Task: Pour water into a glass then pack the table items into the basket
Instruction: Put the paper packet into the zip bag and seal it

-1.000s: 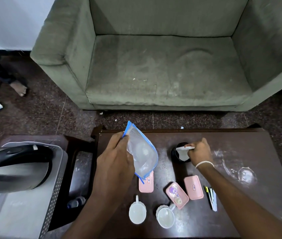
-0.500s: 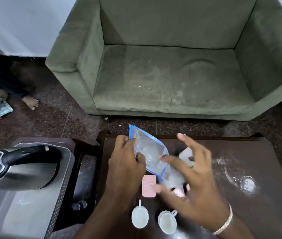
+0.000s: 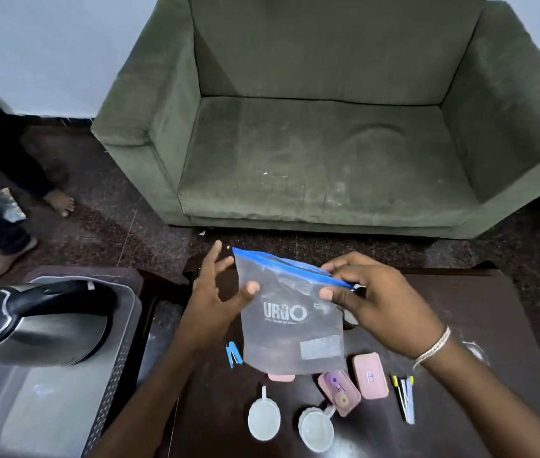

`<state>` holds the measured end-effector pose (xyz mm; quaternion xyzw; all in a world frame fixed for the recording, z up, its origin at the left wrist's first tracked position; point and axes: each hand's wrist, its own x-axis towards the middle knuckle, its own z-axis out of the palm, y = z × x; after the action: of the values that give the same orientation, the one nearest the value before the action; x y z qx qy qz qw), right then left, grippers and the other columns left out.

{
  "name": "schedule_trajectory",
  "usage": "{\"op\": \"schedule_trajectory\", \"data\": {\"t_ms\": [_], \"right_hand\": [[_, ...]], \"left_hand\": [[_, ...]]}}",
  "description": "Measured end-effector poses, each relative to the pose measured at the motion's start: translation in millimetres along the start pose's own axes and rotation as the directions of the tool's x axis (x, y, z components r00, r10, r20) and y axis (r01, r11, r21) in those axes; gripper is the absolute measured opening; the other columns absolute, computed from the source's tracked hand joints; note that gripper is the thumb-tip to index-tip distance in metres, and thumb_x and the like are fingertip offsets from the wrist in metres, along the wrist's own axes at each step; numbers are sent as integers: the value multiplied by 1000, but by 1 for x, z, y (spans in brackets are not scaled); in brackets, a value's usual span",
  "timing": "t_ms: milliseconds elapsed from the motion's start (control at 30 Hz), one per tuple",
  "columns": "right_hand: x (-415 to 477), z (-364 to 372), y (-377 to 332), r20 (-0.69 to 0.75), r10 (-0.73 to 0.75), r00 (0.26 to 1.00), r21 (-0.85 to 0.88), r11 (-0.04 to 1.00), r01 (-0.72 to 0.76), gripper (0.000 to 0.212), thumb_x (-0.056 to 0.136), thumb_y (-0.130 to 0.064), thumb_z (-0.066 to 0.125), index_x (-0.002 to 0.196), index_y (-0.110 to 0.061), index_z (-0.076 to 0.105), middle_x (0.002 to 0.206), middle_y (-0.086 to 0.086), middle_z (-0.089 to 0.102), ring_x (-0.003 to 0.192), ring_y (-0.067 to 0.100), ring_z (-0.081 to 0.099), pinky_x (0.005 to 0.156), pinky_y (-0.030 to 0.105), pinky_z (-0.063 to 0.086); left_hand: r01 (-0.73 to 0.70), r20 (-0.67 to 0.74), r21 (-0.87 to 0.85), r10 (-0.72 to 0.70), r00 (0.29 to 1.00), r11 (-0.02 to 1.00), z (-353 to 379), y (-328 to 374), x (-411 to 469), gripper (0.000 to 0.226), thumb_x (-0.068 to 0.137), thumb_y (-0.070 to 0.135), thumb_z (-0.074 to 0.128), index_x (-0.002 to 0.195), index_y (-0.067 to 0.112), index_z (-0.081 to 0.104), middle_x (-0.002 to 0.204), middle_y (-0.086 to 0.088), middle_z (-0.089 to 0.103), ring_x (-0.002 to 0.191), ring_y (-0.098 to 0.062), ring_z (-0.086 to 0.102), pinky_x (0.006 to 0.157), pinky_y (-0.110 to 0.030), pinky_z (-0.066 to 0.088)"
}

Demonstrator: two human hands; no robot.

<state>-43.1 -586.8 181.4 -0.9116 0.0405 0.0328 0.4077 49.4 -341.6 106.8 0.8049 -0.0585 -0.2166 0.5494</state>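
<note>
Our right hand [image 3: 371, 292] pinches the bag [image 3: 291, 319] at its seal; our open left hand [image 3: 219, 292] touches its 9 o'clock edge.

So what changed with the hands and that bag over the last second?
The right hand left the dark cup, came across and pinched the zip bag's blue seal. The left hand loosened, fingers spread beside it. The pink cases and white cups stayed put.

Above the dark wooden table [image 3: 460, 309], the right hand [image 3: 374, 292] pinches the blue zip edge of a clear zip-lock bag [image 3: 290, 322] printed "URGO", while the left hand [image 3: 219, 302] touches its left side, fingers spread.
</note>
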Motion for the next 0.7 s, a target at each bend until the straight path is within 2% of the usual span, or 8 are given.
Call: {"op": "schedule_trajectory", "data": {"t_ms": [67, 167, 267, 367, 467, 533, 633, 700], "right_hand": [[6, -13, 2, 29, 8, 1000, 89, 996, -11, 19, 89, -21, 74, 73, -12, 73, 106, -6, 68, 96, 9, 67, 88, 34, 52], [16, -21, 6, -12, 53, 999, 204, 978, -50, 20, 90, -19, 74, 70, -17, 74, 102, -8, 69, 86, 16, 71, 81, 42, 60], [26, -28, 13, 9, 72, 997, 274, 959, -71, 21, 92, -21, 71, 77, -7, 74, 101, 1, 66, 74, 33, 71, 73, 51, 62], [34, -50, 20, 100, 13, 995, 70, 997, -20, 43, 93, -43, 61, 75, -5, 69, 91, 7, 62, 74, 26, 70, 76, 51, 58], [39, -74, 27, 172, 17, 985, -131, 991, 6, 53, 87, -63, 51, 68, -14, 55, 66, 0, 59, 60, 21, 65, 60, 37, 52], [42, -82, 30, 150, 35, 988, -107, 994, -19, 48, 89, -63, 52, 67, -21, 53, 56, -6, 62, 55, 17, 69, 51, 24, 48], [44, -80, 35, -78, 7, 997, 197, 980, 9, 35, 95, -48, 57, 84, -15, 58, 64, 1, 68, 57, 20, 68, 53, 37, 56], [39, -68, 37, -202, 91, 975, 506, 862, 25, 36, 92, -43, 61, 114, -15, 56, 74, 1, 67, 61, 21, 61, 57, 39, 54]], "left_hand": [[50, 226, -82, -30, 974, 995, -9, -13, 7, 112, 65, 58, 79, 159, 22, 29, 139, -5, 65, 137, -24, 54, 118, -49, 38], [149, 445, -290, -4, 896, 945, -7, -21, 6, 70, 78, 21, 85, 140, 11, 54, 127, -14, 73, 121, -36, 67, 95, -40, 57], [122, 396, -278, -2, 918, 953, 2, -24, 2, 40, 78, 5, 83, 117, 9, 73, 113, -15, 78, 102, -28, 76, 82, -32, 60], [89, 269, -280, -10, 963, 956, -2, -21, 5, 21, 74, 9, 83, 94, 6, 78, 94, -19, 78, 83, -25, 74, 78, -41, 59], [49, 280, -274, 31, 960, 961, -8, -12, 9, 30, 77, 5, 82, 103, -3, 71, 101, -27, 75, 88, -29, 73, 84, -45, 56], [21, 337, -299, 85, 938, 954, -7, -2, 11, 48, 81, -4, 81, 124, 2, 60, 110, -26, 74, 97, -32, 73, 84, -43, 59], [-18, 366, -393, 174, 914, 919, -5, 15, 10, 90, 82, -10, 77, 150, 34, 37, 127, -22, 69, 114, -36, 70, 88, -42, 60], [-54, 371, -441, 237, 898, 896, -4, 23, 9, 97, 83, -8, 78, 155, 38, 32, 137, -20, 64, 124, -36, 65, 96, -44, 57]]}}
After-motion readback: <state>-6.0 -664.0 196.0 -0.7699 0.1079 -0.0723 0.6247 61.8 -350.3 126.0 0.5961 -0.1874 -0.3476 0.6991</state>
